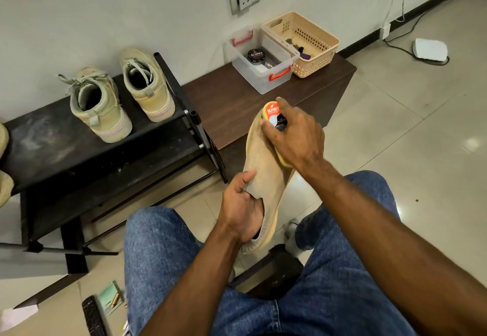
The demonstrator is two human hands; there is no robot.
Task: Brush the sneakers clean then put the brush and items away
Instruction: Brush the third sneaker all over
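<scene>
A tan knit sneaker (259,167) is held up in front of my knees, toe pointing away. My left hand (242,206) grips it at the collar, fingers tucked inside the opening and thumb on the upper. My right hand (292,132) grips a red and yellow Kiwi shoe-shine sponge (274,114) and presses it against the sneaker's toe and side. Two beige lace-up sneakers (101,103) (147,82) stand side by side on the black shoe rack (52,135) at the left.
On the dark wooden bench (232,106) against the wall stand a clear plastic box (261,60) with red latches, holding a black polish tin (256,56), and a beige basket (303,43). A remote and a green notepad lie on the floor at bottom left. Cables and a white adapter lie far right.
</scene>
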